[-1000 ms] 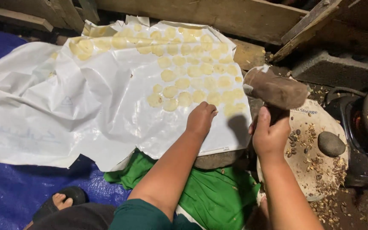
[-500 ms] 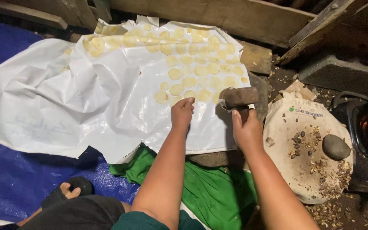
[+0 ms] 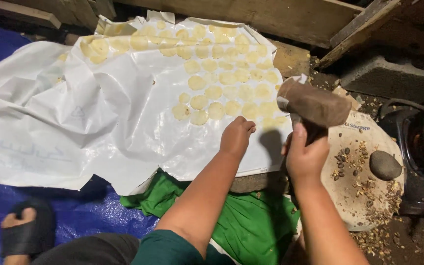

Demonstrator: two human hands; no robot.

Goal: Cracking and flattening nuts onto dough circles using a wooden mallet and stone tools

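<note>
My right hand (image 3: 304, 156) grips the handle of a wooden mallet (image 3: 314, 104), whose brown head is raised above the right edge of a white plastic sheet (image 3: 123, 118). My left hand (image 3: 236, 136) rests on that sheet with fingers curled, just below several flattened pale yellow discs (image 3: 207, 93). These discs lie in rows across the sheet's upper right part. A flat stone (image 3: 258, 181) sits under the sheet's near edge, below my left hand.
A green cloth (image 3: 251, 225) lies under my arms, over a blue tarp (image 3: 74, 216). At right, a round board (image 3: 359, 176) carries scattered seeds and a grey stone (image 3: 384, 165). Wooden planks (image 3: 290, 19) and a concrete block (image 3: 393, 73) line the back. My sandalled foot (image 3: 25, 228) shows lower left.
The mallet head came down onto the sheet beside my left hand, then rose again to the right. My left hand stayed on the sheet.
</note>
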